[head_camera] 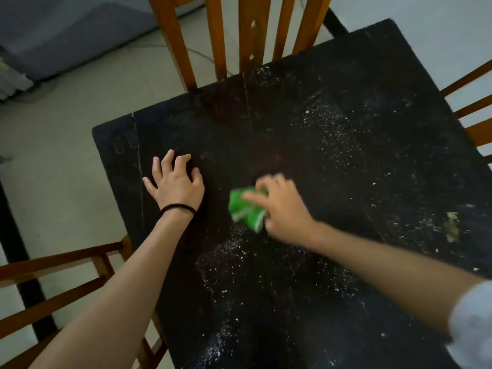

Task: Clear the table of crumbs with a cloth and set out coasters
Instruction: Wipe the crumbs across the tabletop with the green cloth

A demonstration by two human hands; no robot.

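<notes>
A: Where is the cloth [246, 209]?

B: Near the middle of the dark counter [346, 166], bunched green and white under the right hand [279, 206], whose fingers curl round it. That hand is blurred.

A: And the left hand [174, 182]?

B: At nine o'clock from the cloth, well apart, fingers spread with their tips on the counter, holding nothing. A black band [177, 208] circles its wrist.

A: The crumbs [327, 129]?

B: White specks lie thick from one to three o'clock of the cloth, and more at six o'clock. Wooden chairs [239, 35] stand at twelve, three and eight o'clock of the counter.
</notes>
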